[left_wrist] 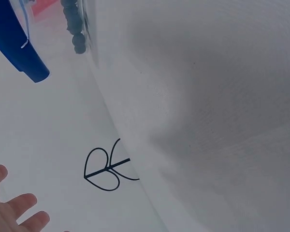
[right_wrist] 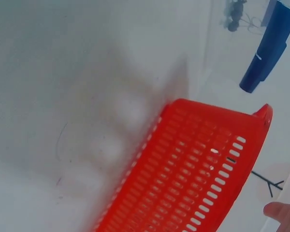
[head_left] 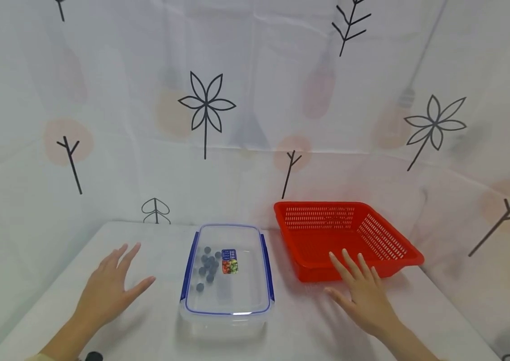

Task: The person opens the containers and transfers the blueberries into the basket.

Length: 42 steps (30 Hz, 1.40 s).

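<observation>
A clear lidded plastic container (head_left: 248, 286) with blue side clips stands mid-table. Through its lid several small dark round balls (head_left: 210, 265) show at the left side; what they are I cannot tell. My left hand (head_left: 107, 288) hovers over the table left of the container, fingers spread, touching nothing. On the other side my right hand (head_left: 363, 296) is held in the air before the red plastic basket (head_left: 300, 271), its fingers also extended and holding nothing. Fingertips (left_wrist: 24, 205) appear at the lower left of the left wrist view. The basket's slotted side (right_wrist: 183, 164) fills the lower right wrist view.
The white table (head_left: 156, 326) runs back to a pale curtain (head_left: 246, 100) printed with plant outlines, which also hangs along both sides. A small dark round object (head_left: 94, 356) sits at the bottom edge by the left wrist.
</observation>
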{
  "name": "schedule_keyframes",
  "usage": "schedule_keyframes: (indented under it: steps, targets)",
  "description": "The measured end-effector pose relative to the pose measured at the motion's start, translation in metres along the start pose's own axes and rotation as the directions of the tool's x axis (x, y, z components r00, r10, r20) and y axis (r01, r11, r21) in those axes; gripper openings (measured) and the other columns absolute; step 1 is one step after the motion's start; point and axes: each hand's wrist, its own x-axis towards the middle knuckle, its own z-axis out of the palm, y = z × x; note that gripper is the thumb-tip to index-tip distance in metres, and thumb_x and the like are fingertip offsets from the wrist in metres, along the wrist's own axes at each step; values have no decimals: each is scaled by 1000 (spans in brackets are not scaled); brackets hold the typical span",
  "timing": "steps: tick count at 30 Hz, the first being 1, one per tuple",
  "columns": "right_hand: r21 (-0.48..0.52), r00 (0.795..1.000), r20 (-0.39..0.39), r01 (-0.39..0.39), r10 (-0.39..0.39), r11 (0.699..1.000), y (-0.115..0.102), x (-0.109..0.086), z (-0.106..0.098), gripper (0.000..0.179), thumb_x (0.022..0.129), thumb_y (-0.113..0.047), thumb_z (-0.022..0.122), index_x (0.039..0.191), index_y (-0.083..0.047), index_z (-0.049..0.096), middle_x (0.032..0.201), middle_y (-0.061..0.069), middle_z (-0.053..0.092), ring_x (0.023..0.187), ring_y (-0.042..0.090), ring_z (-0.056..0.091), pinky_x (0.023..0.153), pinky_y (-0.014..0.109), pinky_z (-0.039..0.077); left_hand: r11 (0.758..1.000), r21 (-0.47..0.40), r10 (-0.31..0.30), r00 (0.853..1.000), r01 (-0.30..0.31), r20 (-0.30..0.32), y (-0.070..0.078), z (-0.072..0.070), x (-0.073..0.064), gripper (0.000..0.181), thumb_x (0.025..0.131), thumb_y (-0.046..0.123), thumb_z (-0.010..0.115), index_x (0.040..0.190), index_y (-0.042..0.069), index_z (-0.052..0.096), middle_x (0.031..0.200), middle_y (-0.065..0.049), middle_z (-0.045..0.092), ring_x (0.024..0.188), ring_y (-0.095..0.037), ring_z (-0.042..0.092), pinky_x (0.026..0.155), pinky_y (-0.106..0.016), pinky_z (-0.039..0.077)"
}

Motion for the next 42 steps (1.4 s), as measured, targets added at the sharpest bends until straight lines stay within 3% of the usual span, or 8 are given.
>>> schedule_keyframes:
  steps: [30,42]
  targets:
    - [47,1000,-23,-11,12,999,-38,3,23,73,84,-60,53,145,-24,36,150,10,27,136,41,14,102,65,13,989,-145,-24,1000,26,17,23,10,5,90,78,61,62,145,9,29,142,-25,29,125,-46,29,91,-67,30]
    - [43,998,-56,16,-13,999,-54,5,33,73,83,-59,55,143,-22,38,149,8,30,134,40,20,100,66,19,963,-270,14,1000,-11,11,28,16,6,90,75,57,68,143,9,32,140,-18,35,125,-40,32,93,-63,32]
